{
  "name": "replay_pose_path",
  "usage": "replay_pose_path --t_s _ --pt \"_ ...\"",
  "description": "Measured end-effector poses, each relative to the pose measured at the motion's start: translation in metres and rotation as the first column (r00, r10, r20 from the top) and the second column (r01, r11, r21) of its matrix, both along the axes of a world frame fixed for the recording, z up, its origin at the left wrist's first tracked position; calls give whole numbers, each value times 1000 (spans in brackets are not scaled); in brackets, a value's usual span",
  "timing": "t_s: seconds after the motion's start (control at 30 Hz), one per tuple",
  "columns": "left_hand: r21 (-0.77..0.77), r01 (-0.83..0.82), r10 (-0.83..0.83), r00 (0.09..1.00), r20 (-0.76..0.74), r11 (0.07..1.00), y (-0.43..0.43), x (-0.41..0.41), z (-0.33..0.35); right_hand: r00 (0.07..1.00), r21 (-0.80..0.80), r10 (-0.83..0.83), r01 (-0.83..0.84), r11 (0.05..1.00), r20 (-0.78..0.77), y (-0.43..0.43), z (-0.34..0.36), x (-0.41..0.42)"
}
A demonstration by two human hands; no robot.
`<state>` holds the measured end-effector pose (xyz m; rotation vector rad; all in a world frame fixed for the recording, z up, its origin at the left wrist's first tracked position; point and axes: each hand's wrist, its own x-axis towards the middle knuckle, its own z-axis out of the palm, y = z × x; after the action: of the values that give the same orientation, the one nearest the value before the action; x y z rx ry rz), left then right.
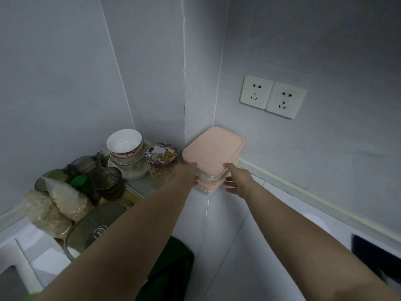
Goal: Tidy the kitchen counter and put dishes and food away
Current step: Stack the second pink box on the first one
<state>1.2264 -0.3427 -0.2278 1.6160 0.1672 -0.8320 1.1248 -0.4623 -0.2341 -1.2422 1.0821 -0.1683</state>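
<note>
**Both grips at the pink-lidded stack in the corner**

The left grip [187, 173] clasps the front left side of the stack of pink-lidded containers [212, 148]: its thumb lies along the top lid's edge and its fingers curl against the clear wall below. The right grip [237, 181] is unclenched, fingers spread and pointing at the stack's front right side, thumb at the lid's rim; it holds nothing.

The stack stands on the white bench [217, 235], pushed into the corner where the two grey walls meet. Just beside it to the left stands a cartoon-dog jar [161, 156] with grain inside. Left of the jar is a pile of white bowls [124, 142]. Nearer the camera on that side crowd dark glass bowls [108, 180], a green-capped bottle [78, 181], two bags of grain [67, 198] and a round glass lid [93, 229]. On the right wall, above the stack, are two white sockets [272, 96].
</note>
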Motion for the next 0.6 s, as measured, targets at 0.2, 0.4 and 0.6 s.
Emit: replay_pose_path --t_s 0.2,0.4,0.6 --pt "-5 54 -54 997 51 999 5 -36 32 1000 -67 4 -2 998 30 17 26 -33" --pt "45 198 -202 935 292 979 19 -64 57 998 -221 28 -17 975 47 27 61 -67" --pt "287 252 -380 678 629 924 41 -98 75 996 -491 91 -67 868 25 37 79 -92"
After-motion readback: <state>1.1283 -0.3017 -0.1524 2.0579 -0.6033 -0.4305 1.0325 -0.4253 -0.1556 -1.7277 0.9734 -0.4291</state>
